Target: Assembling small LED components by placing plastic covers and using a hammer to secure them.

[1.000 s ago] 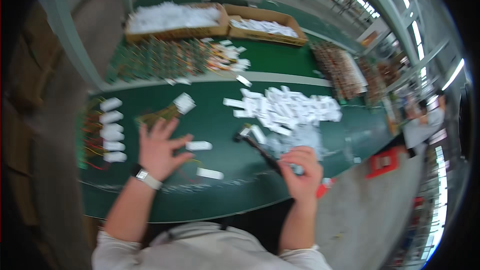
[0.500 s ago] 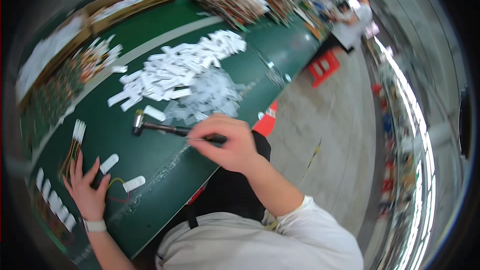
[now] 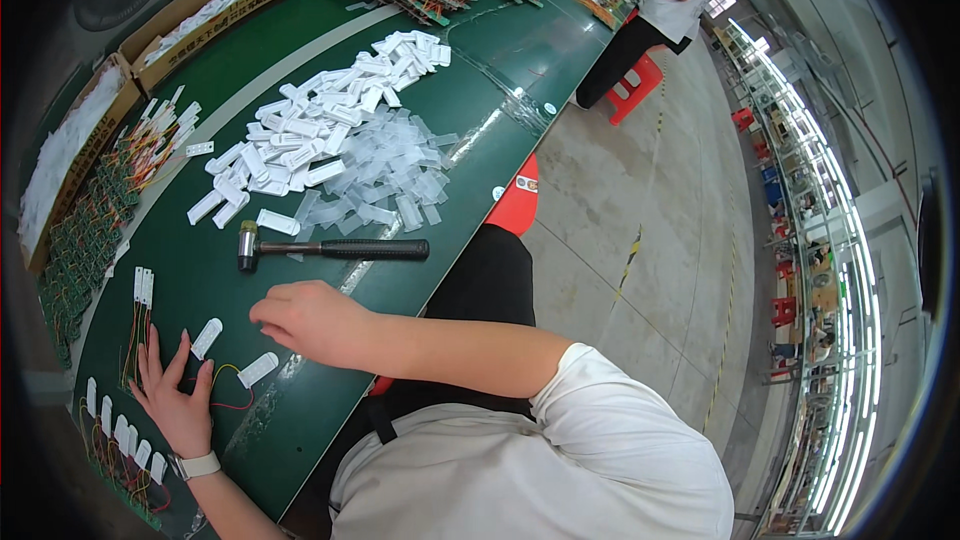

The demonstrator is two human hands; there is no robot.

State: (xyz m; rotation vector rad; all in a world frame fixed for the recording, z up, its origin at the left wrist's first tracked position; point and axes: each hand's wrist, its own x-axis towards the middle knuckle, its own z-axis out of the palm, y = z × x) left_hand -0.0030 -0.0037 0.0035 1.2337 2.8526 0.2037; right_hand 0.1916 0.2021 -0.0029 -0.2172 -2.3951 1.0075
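Observation:
My left hand (image 3: pixel 180 410) lies flat on the green table with its fingers spread. Beside its fingertips are a white oblong case (image 3: pixel 206 338) and a bundle of thin wires with white ends (image 3: pixel 144 288). Another white case (image 3: pixel 258 370), with a red and a yellow wire, rests right of the hand. Over the table my right hand (image 3: pixel 312 322) has its fingers curled together; anything inside them is hidden. Beyond it a hammer (image 3: pixel 375 249) with a black handle lies on the table, apart from both hands. A single white case (image 3: pixel 278 222) lies beside the hammer's head.
Past the hammer are heaps of white cases (image 3: pixel 300 130) and translucent pieces (image 3: pixel 390 165). Green circuit boards (image 3: pixel 85 225) and cardboard boxes (image 3: pixel 215 15) stand at the left. Several wired cases (image 3: pixel 122 434) line the near left. A person (image 3: pixel 672 2) is by a red stool (image 3: pixel 636 88).
My right hand has left the hammer's handle and come left and nearer to me. The hammer stays on the table. My left hand remains in place while the view has shifted.

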